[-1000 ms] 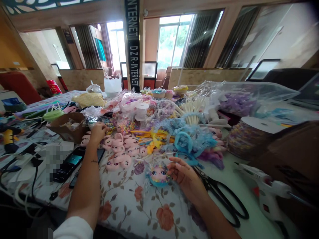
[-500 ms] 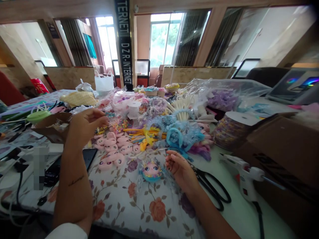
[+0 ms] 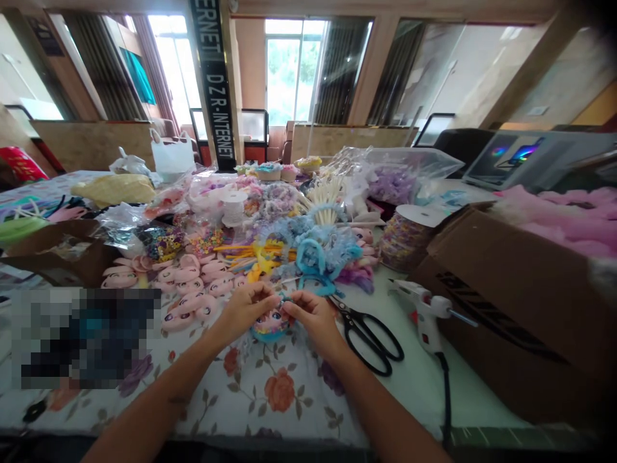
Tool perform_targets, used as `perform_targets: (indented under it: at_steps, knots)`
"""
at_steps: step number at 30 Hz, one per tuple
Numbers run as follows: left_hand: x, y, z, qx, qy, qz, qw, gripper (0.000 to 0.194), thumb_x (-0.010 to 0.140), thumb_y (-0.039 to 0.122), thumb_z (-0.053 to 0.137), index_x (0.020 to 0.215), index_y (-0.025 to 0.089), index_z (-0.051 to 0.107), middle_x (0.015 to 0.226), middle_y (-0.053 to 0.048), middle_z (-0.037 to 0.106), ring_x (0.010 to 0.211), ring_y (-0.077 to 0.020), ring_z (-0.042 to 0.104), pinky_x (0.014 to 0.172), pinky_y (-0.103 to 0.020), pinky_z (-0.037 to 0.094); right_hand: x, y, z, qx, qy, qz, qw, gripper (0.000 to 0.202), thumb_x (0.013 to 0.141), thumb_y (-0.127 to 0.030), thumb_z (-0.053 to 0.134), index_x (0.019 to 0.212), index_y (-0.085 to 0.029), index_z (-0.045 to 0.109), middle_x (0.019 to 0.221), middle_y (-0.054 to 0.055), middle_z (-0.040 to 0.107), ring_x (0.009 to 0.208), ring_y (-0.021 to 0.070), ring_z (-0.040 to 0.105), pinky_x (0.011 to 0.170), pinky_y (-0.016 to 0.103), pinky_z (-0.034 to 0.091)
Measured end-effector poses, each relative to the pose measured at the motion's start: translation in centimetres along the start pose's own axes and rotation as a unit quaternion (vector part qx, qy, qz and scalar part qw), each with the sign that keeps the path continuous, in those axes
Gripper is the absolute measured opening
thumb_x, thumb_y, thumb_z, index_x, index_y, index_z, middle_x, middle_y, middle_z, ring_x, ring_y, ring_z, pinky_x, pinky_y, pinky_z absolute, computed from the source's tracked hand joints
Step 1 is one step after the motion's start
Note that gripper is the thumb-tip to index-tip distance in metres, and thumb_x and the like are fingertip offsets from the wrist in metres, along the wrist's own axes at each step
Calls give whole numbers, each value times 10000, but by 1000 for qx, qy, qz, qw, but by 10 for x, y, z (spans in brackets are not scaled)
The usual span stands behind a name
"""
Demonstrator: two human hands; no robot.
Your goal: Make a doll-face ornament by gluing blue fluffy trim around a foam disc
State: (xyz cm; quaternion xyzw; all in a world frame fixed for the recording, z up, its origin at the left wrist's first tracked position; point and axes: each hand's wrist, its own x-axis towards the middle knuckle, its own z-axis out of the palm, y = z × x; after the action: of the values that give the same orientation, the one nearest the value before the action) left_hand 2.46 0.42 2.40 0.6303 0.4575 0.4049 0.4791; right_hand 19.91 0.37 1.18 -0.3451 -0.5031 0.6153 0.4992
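Note:
A small doll head (image 3: 270,326) with painted eyes and a blue lower rim lies on the flowered tablecloth in front of me. My left hand (image 3: 247,310) and my right hand (image 3: 312,315) meet over its top. Both hands have thumb and fingers pinched together, with a tiny bluish piece between them that is too small to name. The fingers cover part of the doll head. Sheer pale ribbon spreads around it. Black-handled scissors (image 3: 369,337) lie just right of my right hand. Several pink doll faces (image 3: 190,283) lie beyond my left hand.
At right are a white glue gun (image 3: 427,315) with its cord, a brown cardboard box (image 3: 501,308) and a ribbon spool (image 3: 409,235). Blue trim (image 3: 318,257), yellow strips and bagged beads (image 3: 166,244) fill the table's middle. A brown paper bag (image 3: 62,254) stands at left.
My left hand has come back from the bead bags to the doll head. My right hand has closed in from the side, and both now pinch at its top. The view has shifted right.

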Motion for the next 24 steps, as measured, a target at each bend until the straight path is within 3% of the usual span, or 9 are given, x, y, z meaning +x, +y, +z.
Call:
perform_targets:
  at_steps: [3, 6, 10, 16, 24]
  knots:
    - [-2, -4, -4, -2, -9, -10, 1000, 370, 814, 521, 585, 748, 157, 589, 635, 9, 577, 552, -105, 533, 525, -220, 443, 0, 0, 1, -15, 9, -2, 1000, 205, 706, -355, 769, 685, -172, 679, 583, -1, 668, 525, 116, 560, 527, 238, 441]
    - [-2, -8, -6, -21, 27, -27, 999, 432, 835, 567, 525, 791, 152, 636, 672, -20, 618, 590, -128, 573, 563, -244, 475, 0, 2, 0, -23, 27, 7, 999, 210, 704, -345, 768, 658, -169, 662, 563, -3, 658, 501, 107, 541, 520, 234, 430]
    - [-5, -13, -8, -19, 34, -24, 999, 416, 789, 553, 602, 920, 166, 676, 778, -36, 659, 645, -142, 590, 597, -253, 492, 2, 5, 1, -34, 18, 23, 999, 245, 677, -367, 782, 632, -171, 643, 535, -15, 637, 465, 100, 516, 484, 229, 401]
    - [-12, -12, -3, 51, 22, 7, 998, 319, 756, 483, 660, 736, 165, 650, 676, -8, 585, 588, -124, 509, 521, -223, 405, 1, 9, 2, -38, -6, 32, 999, 231, 662, -373, 788, 696, -187, 655, 539, -42, 606, 471, 102, 512, 492, 231, 399]
    - [-14, -14, 4, -41, 21, -32, 998, 340, 707, 473, 699, 666, 145, 620, 572, 19, 520, 515, -87, 430, 482, -201, 325, -1, 7, 1, -12, -39, 42, 998, 222, 693, -345, 761, 655, -160, 644, 579, -28, 614, 520, 92, 521, 543, 222, 414]
